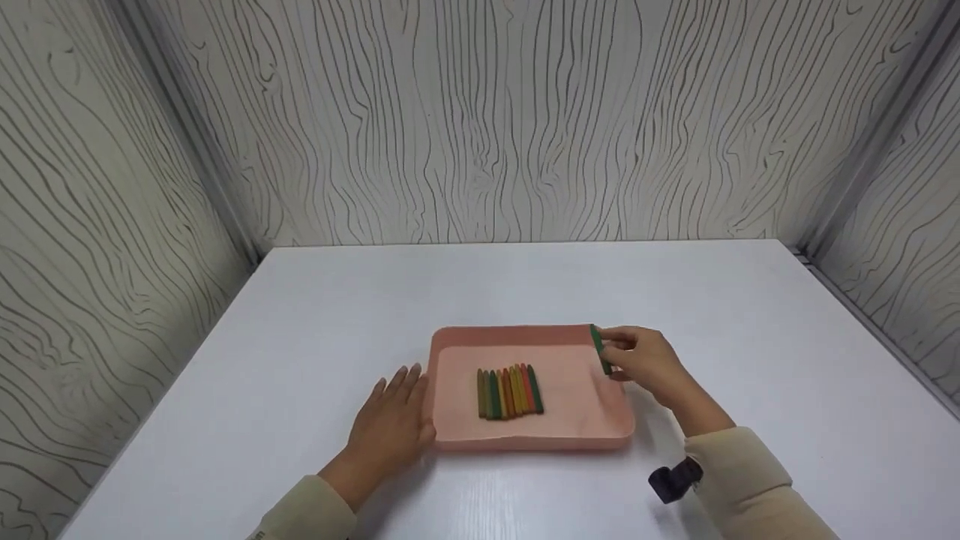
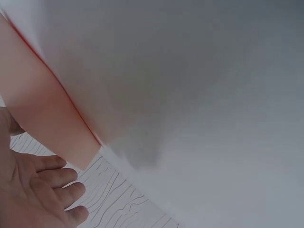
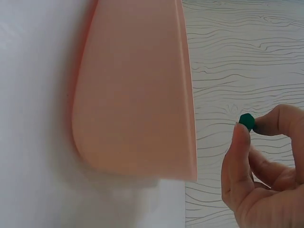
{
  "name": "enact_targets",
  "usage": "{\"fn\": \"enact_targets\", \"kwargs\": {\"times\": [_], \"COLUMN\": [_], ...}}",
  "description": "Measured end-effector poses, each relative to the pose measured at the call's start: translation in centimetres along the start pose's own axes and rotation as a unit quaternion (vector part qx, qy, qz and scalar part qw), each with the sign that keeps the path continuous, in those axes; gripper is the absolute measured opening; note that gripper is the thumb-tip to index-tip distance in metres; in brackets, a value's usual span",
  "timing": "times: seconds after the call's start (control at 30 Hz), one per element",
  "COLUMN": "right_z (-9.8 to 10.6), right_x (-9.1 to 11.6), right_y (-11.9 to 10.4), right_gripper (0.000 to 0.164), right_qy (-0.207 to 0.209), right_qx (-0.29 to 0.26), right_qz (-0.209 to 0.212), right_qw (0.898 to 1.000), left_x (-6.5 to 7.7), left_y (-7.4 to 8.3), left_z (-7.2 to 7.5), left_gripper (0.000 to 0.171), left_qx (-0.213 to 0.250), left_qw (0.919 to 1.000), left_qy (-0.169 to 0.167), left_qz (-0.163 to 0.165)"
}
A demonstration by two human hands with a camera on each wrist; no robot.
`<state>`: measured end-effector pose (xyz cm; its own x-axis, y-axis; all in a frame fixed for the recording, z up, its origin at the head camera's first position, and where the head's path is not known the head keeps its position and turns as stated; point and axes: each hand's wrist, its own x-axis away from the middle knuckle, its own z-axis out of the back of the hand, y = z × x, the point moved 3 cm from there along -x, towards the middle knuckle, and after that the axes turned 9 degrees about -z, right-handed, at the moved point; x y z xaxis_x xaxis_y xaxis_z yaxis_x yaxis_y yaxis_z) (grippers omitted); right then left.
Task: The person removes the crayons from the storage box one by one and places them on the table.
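Observation:
A green crayon is pinched between the thumb and fingers of my right hand, over the right end of a pink tray. In the right wrist view the six-sided end of the crayon shows at the fingertips, above the tray's rim. A row of several crayons in green, yellow, orange and red lies side by side in the tray. My left hand lies with extended fingers along the tray's left side, thumb at its wall. The left wrist view shows its fingers holding nothing.
The tray rests on a white table. Panels with a wood-grain pattern stand behind it and on both sides. A small black device is fixed at the right sleeve.

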<state>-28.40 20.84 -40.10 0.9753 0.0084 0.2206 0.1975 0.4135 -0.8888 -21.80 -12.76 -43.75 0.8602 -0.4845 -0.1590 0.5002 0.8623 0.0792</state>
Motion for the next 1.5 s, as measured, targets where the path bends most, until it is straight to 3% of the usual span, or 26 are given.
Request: {"fn": "enact_targets", "kwargs": {"times": [0.23, 0.43, 0.7, 1.23, 1.5], "right_z": [2.2, 3.1, 2.7, 1.8, 1.6], "right_x": [0.1, -0.2, -0.5, -0.4, -0.3], "right_y": [1.3, 3.5, 5.6, 6.3, 6.0], "right_gripper": [0.045, 0.045, 0.044, 0.044, 0.045], "right_qy": [0.024, 0.040, 0.039, 0.029, 0.029], "right_qx": [0.014, 0.039, 0.078, 0.128, 0.157], "right_qz": [-0.008, -0.039, -0.071, -0.066, -0.067], "right_qw": [1.000, 0.998, 0.994, 0.989, 0.985], "left_x": [0.3, 0.2, 0.3, 0.1, 0.2], "left_y": [-0.6, -0.5, -0.6, -0.5, -0.7], "left_z": [-0.1, -0.1, -0.1, -0.3, -0.4], "left_gripper": [0.057, 0.057, 0.056, 0.057, 0.056], "left_qx": [-0.003, -0.007, -0.002, 0.018, 0.026], "left_qw": [0.9999, 0.9997, 0.9997, 0.9998, 0.9995], "left_qy": [0.014, 0.020, 0.024, 0.004, 0.013], "left_qz": [-0.008, -0.012, -0.010, -0.004, -0.007]}}
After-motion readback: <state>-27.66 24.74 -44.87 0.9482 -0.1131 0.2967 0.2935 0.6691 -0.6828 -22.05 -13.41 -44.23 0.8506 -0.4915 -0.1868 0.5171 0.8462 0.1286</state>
